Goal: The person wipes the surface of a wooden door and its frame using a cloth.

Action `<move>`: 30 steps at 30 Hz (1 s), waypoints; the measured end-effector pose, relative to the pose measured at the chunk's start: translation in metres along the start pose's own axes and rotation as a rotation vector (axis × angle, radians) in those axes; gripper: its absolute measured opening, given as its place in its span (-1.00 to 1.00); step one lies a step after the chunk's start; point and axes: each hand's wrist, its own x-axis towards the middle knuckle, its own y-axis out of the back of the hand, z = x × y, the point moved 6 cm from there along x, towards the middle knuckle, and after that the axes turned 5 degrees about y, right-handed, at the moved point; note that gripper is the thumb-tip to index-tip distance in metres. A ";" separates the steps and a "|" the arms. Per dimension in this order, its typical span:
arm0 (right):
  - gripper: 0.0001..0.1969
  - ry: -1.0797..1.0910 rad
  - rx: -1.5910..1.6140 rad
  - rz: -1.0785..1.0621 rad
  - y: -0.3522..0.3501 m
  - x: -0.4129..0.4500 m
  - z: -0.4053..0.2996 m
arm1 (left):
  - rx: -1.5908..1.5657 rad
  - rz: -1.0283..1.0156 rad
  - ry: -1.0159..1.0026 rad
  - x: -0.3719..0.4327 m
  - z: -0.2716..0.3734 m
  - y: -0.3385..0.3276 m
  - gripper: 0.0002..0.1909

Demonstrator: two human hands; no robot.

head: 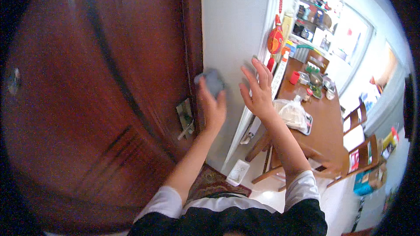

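A blurred grey-blue cloth (214, 82) is gripped between the thumb and fingers of my left hand (213, 105), against or just in front of the pale wall (234, 16) beside the dark door frame. Higher and to the right, my right hand (259, 88) is raised with its fingers spread and nothing in it. It is near the wall's white corner edge; whether it touches the wall I cannot tell. A red hanging ornament (275, 41) is above my right hand. The dark red wooden door (98, 88) fills the left side, with its metal handle (186, 130) below my left hand.
Right of the corner stands a wooden dining table (325, 131) bearing a plastic bag (290, 114), a red cup (294, 77) and several dishes. Wooden chairs (362, 154) line its right side. On the floor lie a patterned mat (205, 183) and a white tray (238, 172). Shelves (306, 23) stand behind.
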 end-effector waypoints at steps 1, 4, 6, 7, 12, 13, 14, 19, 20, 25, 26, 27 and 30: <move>-0.54 0.017 0.036 -0.013 -0.009 -0.005 0.005 | -0.019 -0.158 0.156 0.002 0.015 -0.016 -0.31; -0.58 0.241 -0.125 -0.110 -0.035 -0.015 0.009 | 0.282 0.125 -0.077 -0.019 0.008 -0.041 -0.38; -0.58 0.273 -0.085 -0.077 -0.046 -0.020 0.013 | 0.099 0.180 0.090 -0.041 -0.016 -0.042 -0.48; -0.58 0.261 -0.097 -0.049 -0.043 -0.025 0.017 | 0.106 0.200 0.098 -0.044 -0.017 -0.043 -0.48; -0.58 0.215 0.020 -0.038 -0.049 -0.032 0.026 | 0.202 0.217 0.102 -0.013 -0.019 -0.030 -0.68; -0.58 0.223 0.035 -0.038 -0.051 -0.033 0.027 | 0.210 0.203 0.084 0.003 -0.015 -0.030 -0.71; -0.58 0.227 0.027 -0.026 -0.051 -0.035 0.027 | 0.226 0.255 0.009 0.015 -0.006 -0.027 -0.75; -0.61 0.269 0.057 0.029 -0.051 -0.035 0.029 | 0.429 0.346 -0.138 0.041 -0.001 -0.023 -0.67; -0.62 0.272 0.069 0.041 -0.051 -0.037 0.030 | 0.528 0.398 -0.181 0.037 0.000 -0.024 -0.64; -0.62 0.306 0.029 0.039 -0.049 -0.041 0.027 | 0.578 0.360 -0.086 0.040 0.004 -0.016 -0.59; -0.63 0.311 0.023 0.043 -0.048 -0.042 0.028 | 0.569 0.295 -0.013 0.047 0.004 -0.014 -0.58; -0.63 0.313 0.022 0.051 -0.048 -0.042 0.027 | 0.565 0.230 0.058 0.051 0.001 -0.013 -0.57; -0.62 0.322 0.018 0.050 -0.046 -0.040 0.027 | 0.660 0.188 0.050 0.036 -0.017 -0.013 -0.58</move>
